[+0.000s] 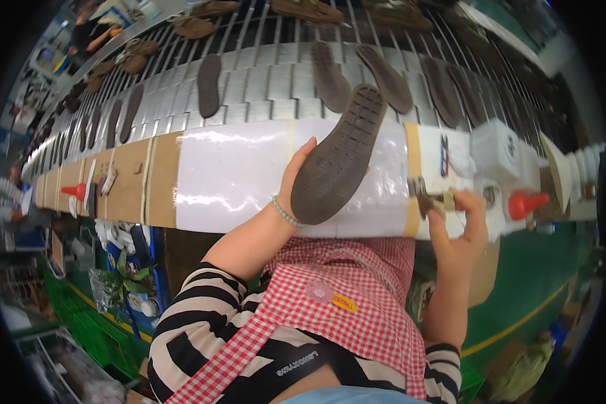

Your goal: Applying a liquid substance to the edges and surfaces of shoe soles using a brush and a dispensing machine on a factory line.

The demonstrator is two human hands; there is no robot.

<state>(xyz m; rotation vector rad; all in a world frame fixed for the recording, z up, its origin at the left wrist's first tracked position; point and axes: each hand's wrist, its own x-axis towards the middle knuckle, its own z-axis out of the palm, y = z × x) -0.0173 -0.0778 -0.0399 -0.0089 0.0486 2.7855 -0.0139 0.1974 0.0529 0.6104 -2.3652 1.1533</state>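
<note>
A dark grey-brown shoe sole [337, 161] is tilted up over the white work surface, its ridged tread facing me. My left hand [291, 174] is wrapped round its left edge near the broad lower end, with most of the fingers behind it. To the right, my right hand [466, 232] pinches a small brownish object with a pale part [429, 199] between thumb and forefinger. That object has a metallic-looking end, and its exact kind cannot be made out. It is apart from the sole, above the right end of the white sheet [242, 168].
Beyond the bench runs a slatted metal conveyor [269, 81] carrying several soles [209, 85] and brown shoes [194, 27]. At the right stand a white plastic container [497, 151] and a red-nozzled bottle [526, 204]. Another red nozzle [74, 191] lies on the cardboard [124, 182] at left.
</note>
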